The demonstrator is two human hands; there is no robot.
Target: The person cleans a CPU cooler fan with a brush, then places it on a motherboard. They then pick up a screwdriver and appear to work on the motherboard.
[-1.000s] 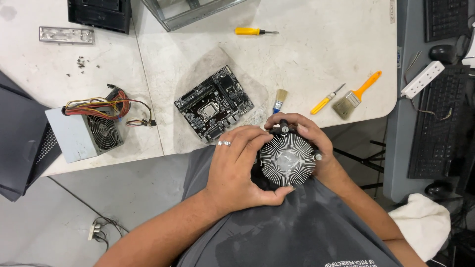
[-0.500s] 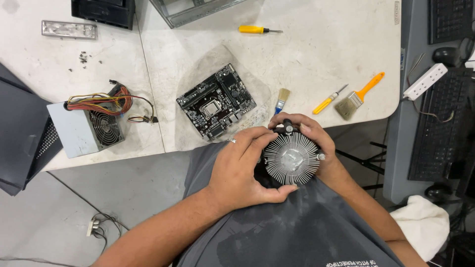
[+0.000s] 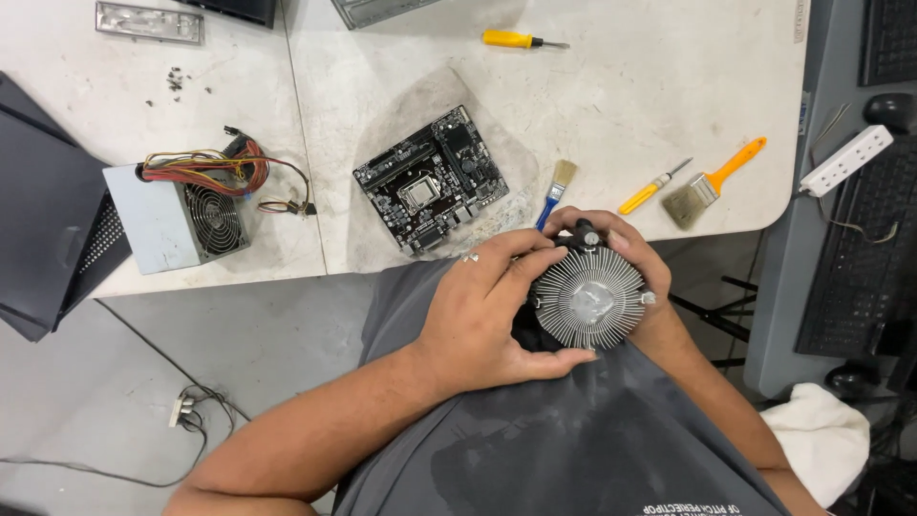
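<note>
Both hands on the cooler (image 3: 590,298), held over my lap just short of the worktop (image 3: 669,86) edge, fin side up. Left hand (image 3: 487,311) wraps the left rim, fingers (image 3: 535,263) curled over the top edge and thumb under the lower rim, pinching it. Right hand (image 3: 642,277) cups the far side from behind, fingers closed round the rim, tips by the black post at the top. My read: inspection or cleaning of the fins, cooler off the board (image 3: 432,180). Any next move needs one hand freed while the other keeps the rim pinched. Just beyond the fingertips, touching distance: blue brush (image 3: 554,191). Further right of them: small screwdriver (image 3: 651,187), orange brush (image 3: 712,182). Board sits up-left of the left fingers, power supply (image 3: 177,215) well apart. Open room straight ahead on the worktop between board and brushes; desk (image 3: 812,248) edge crowds the right.
</note>
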